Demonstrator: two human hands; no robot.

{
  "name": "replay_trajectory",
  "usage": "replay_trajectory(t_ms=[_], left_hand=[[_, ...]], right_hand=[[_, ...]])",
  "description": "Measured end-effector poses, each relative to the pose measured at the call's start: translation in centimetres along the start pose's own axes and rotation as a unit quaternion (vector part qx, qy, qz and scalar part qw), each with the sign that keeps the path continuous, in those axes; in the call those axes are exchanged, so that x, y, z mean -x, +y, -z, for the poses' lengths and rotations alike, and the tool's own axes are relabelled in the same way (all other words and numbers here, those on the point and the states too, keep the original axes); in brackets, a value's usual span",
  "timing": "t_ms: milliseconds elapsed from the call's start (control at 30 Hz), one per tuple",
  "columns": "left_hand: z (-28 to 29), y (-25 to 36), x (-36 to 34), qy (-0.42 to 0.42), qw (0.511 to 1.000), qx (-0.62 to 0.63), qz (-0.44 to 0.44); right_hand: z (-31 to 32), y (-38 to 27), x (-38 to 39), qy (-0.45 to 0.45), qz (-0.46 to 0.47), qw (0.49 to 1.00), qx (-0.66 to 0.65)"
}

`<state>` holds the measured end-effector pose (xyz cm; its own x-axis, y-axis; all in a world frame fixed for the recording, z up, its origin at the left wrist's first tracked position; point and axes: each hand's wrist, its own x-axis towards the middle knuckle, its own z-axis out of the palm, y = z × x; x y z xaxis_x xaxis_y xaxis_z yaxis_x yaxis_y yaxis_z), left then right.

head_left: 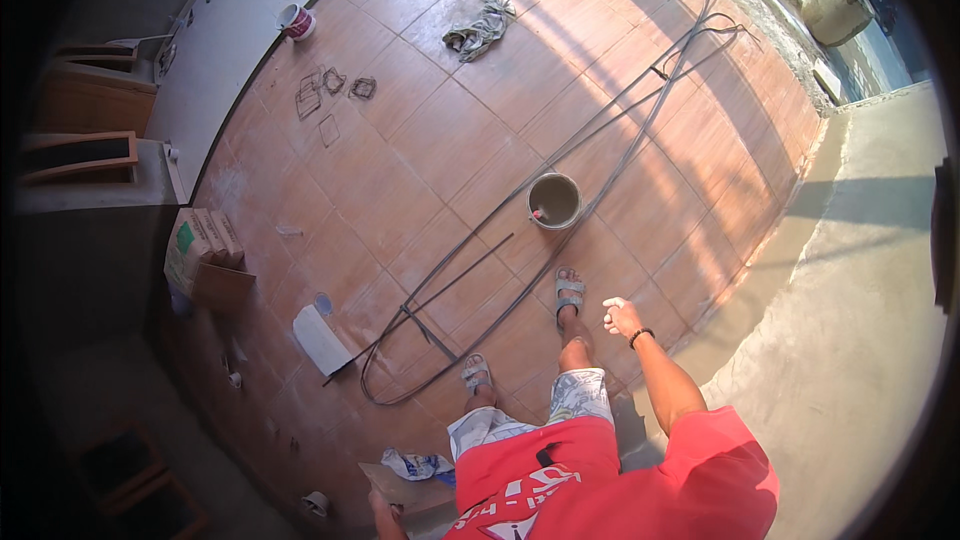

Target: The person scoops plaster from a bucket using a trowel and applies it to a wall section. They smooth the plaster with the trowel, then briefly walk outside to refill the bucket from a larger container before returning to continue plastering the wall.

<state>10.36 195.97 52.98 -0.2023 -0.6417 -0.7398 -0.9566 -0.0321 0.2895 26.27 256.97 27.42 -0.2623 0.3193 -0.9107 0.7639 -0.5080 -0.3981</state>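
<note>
My left hand [384, 511], low at the bottom edge, is closed on a flat greyish board [420, 490]; a crumpled white-and-blue bag [406, 465] lies just beyond the board. My right hand [622, 317] hangs out to the right with curled fingers and nothing visible in it. Ahead of my sandalled feet, a bucket [558, 196] of grey contents with a small red item inside stands within a long loop of dark bars or cable [460, 280] on the tiled floor [430, 160].
Left are a white panel [225, 40], stacked cartons [207, 240], a white offcut [318, 335] and a cup-like tub [297, 22]. Farther off lie a rag [480, 28] and wire squares [362, 88]. A plastered wall [850, 290] runs along my right; a drum [832, 8] stands beyond.
</note>
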Motion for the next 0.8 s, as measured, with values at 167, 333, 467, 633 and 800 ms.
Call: replay_trajectory(t_ms=[167,333,467,633,800], left_hand=[[-0.1,-3.9,2.9,0.037,0.997,-0.054,0.028],[-0.9,-5.9,3.4,0.069,0.993,-0.076,0.054],[-1.0,-7.1,4.0,0.095,0.99,-0.074,0.069],[0.3,-9.9,5.9,0.111,0.989,-0.045,0.085],[3.1,-15.1,8.9,0.122,0.988,0.032,0.093]], right_hand=[[-2.3,-2.5,-13.4,-0.024,-0.043,0.998,-0.049],[-4.6,-1.8,-25.9,-0.012,-0.086,0.976,-0.2],[-6.6,-3.5,-32.4,0.044,-0.12,0.918,-0.377],[-6.5,-5.6,-36.1,0.002,-0.025,0.844,-0.536],[-8.6,-8.0,-34.8,0.192,0.083,0.889,-0.408]])
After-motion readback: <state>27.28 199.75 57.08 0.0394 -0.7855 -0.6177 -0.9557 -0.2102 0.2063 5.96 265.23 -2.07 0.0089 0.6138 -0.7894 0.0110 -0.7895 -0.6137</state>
